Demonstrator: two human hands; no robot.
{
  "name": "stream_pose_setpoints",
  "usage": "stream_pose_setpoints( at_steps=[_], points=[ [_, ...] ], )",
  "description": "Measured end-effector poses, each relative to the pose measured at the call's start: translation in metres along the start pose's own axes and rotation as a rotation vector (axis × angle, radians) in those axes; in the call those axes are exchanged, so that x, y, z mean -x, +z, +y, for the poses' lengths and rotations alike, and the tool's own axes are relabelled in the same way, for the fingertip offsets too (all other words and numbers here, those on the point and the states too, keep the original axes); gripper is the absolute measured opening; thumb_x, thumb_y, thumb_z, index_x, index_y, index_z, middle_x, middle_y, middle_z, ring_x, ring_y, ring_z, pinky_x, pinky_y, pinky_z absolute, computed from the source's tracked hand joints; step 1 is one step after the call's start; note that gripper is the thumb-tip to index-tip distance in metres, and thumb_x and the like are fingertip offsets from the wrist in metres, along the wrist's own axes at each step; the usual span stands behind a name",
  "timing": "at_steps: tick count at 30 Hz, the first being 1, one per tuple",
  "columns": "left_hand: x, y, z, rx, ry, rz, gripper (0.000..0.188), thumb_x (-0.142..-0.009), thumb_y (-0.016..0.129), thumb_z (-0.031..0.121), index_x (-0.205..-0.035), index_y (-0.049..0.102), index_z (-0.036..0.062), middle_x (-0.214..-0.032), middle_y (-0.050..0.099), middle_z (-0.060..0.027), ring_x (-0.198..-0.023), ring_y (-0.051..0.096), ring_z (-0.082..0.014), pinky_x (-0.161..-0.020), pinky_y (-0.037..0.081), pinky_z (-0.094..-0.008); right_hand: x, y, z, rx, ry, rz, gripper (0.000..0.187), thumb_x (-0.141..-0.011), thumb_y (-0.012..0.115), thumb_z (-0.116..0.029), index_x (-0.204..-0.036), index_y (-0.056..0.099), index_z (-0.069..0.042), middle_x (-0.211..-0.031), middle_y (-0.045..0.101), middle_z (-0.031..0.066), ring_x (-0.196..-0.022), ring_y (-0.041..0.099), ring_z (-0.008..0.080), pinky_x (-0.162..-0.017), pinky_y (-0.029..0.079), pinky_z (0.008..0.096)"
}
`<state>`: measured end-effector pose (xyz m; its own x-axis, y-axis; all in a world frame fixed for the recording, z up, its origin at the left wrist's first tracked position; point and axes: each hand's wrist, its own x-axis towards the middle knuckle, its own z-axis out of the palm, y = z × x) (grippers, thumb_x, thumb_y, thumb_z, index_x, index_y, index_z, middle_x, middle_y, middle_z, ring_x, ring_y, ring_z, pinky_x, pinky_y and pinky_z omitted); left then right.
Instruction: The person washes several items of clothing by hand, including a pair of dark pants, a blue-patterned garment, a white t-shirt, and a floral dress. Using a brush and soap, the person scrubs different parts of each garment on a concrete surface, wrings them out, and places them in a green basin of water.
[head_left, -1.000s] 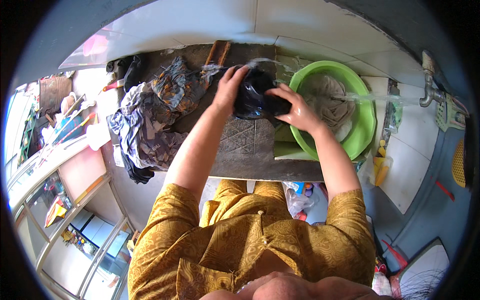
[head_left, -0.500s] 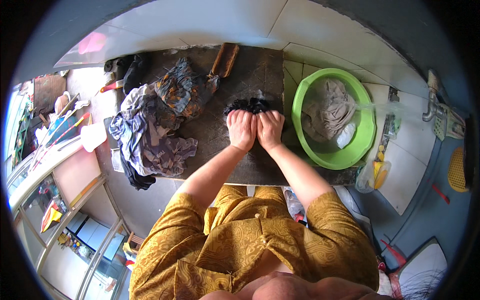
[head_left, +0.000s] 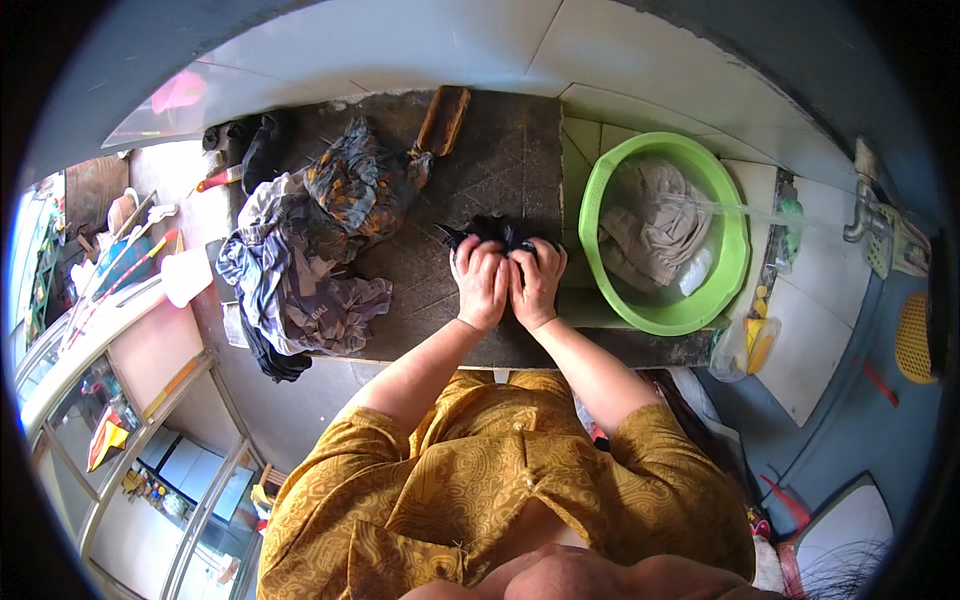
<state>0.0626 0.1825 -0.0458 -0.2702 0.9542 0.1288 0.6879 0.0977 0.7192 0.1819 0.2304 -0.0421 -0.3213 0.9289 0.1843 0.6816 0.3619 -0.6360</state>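
A small bunched black cloth [head_left: 492,228] lies on the dark stone slab [head_left: 510,145], mostly covered by my fingers. My left hand [head_left: 480,284] and my right hand [head_left: 536,280] are side by side, thumbs near each other, fingers curled over the cloth and gripping it. Left of my hands rest a crumpled grey and purple patterned garment [head_left: 315,290] and a dark cloth with orange print [head_left: 360,185]. To the right stands a green basin [head_left: 592,225] with a beige cloth [head_left: 665,215] in water.
Water streams from a wall tap [head_left: 862,215] into the basin. A brown wooden tray-like block [head_left: 443,118] lies at the slab's back. A plastic bag with yellow things [head_left: 745,345] sits right of the basin. The tiled wall [head_left: 450,50] closes off the far side.
Both hands have drawn slightly nearer to me, and their fingers have curled in more around the black cloth. The cloth now looks more gathered. The water still runs.
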Motion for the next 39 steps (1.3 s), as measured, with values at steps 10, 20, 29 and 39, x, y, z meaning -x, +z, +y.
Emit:
stream_pose_setpoints(
  at_steps=[10,20,29,39],
  points=[
    [-0.095,0.016,-0.007,-0.346,-0.262,-0.071,0.032,-0.095,0.051,0.040,-0.112,0.067,0.0196,-0.147,0.043,-0.0126,-0.143,0.027,-0.0390,-0.110,0.013,-0.0688,-0.087,0.022,0.013,0.242,0.164,-0.043,0.025,-0.091,0.063,-0.035,-0.110,0.065,-0.019,-0.129,0.057,0.0031,-0.128,0.047,0.0303,-0.108,0.021,0.0673],
    [-0.128,0.025,-0.005,-0.131,-0.024,0.122,0.025,-0.092,0.056,0.027,-0.078,0.065,0.0081,-0.091,0.065,-0.0099,-0.096,0.058,-0.0307,-0.102,0.035,-0.0474,-0.099,0.039,0.031,0.123,0.106,0.076,0.022,-0.092,0.059,-0.028,-0.090,0.069,-0.009,-0.108,0.065,0.0050,-0.111,0.055,0.0270,-0.108,0.030,0.0535],
    [-0.008,-0.014,0.021,-0.017,-0.236,-0.088,0.028,-0.095,0.053,0.029,-0.115,0.064,0.0124,-0.152,0.037,-0.0136,-0.145,0.014,-0.0506,-0.107,0.008,-0.0767,-0.015,-0.030,-0.023,-0.102,0.233,-0.037,0.037,-0.086,0.071,-0.042,-0.112,0.063,-0.016,-0.139,0.048,0.0169,-0.135,0.035,0.0488,-0.110,0.020,0.0663],
    [-0.029,0.008,0.002,0.033,-0.084,-0.039,0.028,-0.076,0.052,0.027,-0.089,0.067,0.0072,-0.093,0.064,-0.0087,-0.111,0.054,-0.0368,-0.103,0.031,-0.0531,-0.025,0.005,0.008,-0.017,0.046,-0.127,0.019,-0.089,0.056,-0.027,-0.079,0.061,-0.012,-0.092,0.062,0.0034,-0.095,0.056,0.0270,-0.081,0.036,0.0467]
  ],
)
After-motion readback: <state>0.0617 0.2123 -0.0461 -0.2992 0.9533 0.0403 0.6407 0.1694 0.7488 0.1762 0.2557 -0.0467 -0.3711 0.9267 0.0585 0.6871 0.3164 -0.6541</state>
